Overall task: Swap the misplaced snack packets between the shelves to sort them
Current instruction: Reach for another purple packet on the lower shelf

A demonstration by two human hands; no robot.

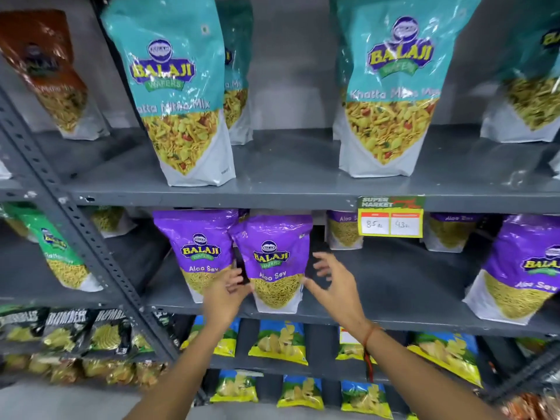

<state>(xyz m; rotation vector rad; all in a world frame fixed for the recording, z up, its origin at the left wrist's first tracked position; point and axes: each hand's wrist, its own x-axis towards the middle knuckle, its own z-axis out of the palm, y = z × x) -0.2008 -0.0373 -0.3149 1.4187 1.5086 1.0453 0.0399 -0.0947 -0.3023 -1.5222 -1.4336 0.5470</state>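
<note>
Purple glossy Aloo Sev snack packet (274, 262) stood upright at the front edge of the grey metal middle shelf (394, 321), just beside a matching purple packet (198, 250). My left hand (225, 294) and right hand (333, 283) flanked it, fingers spread, gripping nothing. I judged this the placing step; next I needed to withdraw.

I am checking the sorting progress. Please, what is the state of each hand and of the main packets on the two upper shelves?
Left hand: open, at the front Aloo Sev packet's left edge.
Right hand: open, fingers spread, beside that packet, not gripping.
Front Aloo Sev packet: upright, sealed, at the shelf edge.
Second Aloo Sev packet: upright, partly behind it.
Khatta Mitha Mix packets: upright, sealed, upper shelf.
</note>
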